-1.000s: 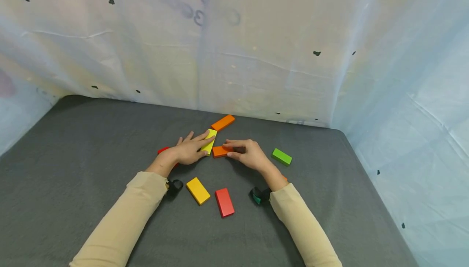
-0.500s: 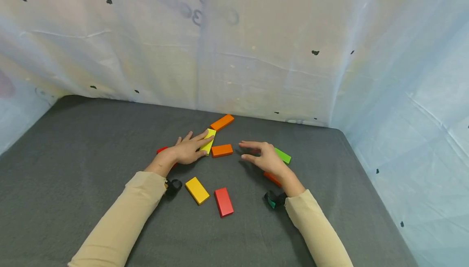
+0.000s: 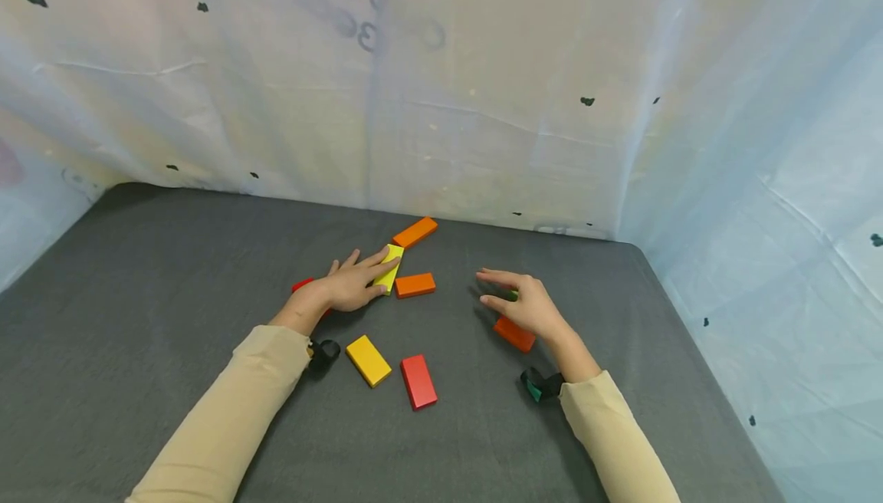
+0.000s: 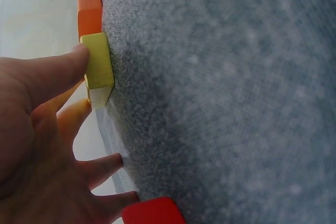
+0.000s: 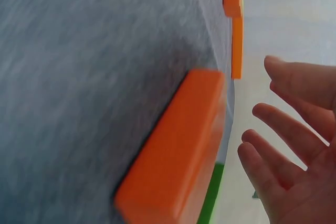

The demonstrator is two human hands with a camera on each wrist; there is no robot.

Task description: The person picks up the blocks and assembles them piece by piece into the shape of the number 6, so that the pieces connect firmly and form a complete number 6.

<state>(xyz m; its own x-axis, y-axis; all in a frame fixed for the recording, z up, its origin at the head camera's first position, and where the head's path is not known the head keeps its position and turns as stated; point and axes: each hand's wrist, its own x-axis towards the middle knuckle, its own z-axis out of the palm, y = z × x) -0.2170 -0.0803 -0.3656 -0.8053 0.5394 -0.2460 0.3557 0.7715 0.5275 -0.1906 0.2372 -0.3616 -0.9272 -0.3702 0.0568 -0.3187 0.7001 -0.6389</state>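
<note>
My left hand (image 3: 348, 288) has its fingers spread, with straight fingertips touching a yellow block (image 3: 392, 279) and the thumb at its near end. In the left wrist view the thumb tip presses the side of this yellow block (image 4: 100, 69). An orange block (image 3: 415, 286) lies just right of it, another orange block (image 3: 415, 232) by its far end. My right hand (image 3: 527, 304) holds nothing; thumb and fingers stand apart above the cloth. Close under it lies a red-orange block (image 3: 513, 334), and a green block (image 5: 211, 195) is mostly hidden behind the hand in the head view.
Nearer on the grey cloth (image 3: 469, 449) lie an amber-yellow block (image 3: 369, 360) and a red block (image 3: 418, 382). Another red block (image 3: 301, 284) is partly covered by my left hand. A pale plastic sheet (image 3: 483, 66) hangs behind the table and at its sides.
My right hand has let go of the orange block beside the yellow one and moved right, over the green block, uncovering the red-orange block. My left hand stays on the yellow block.
</note>
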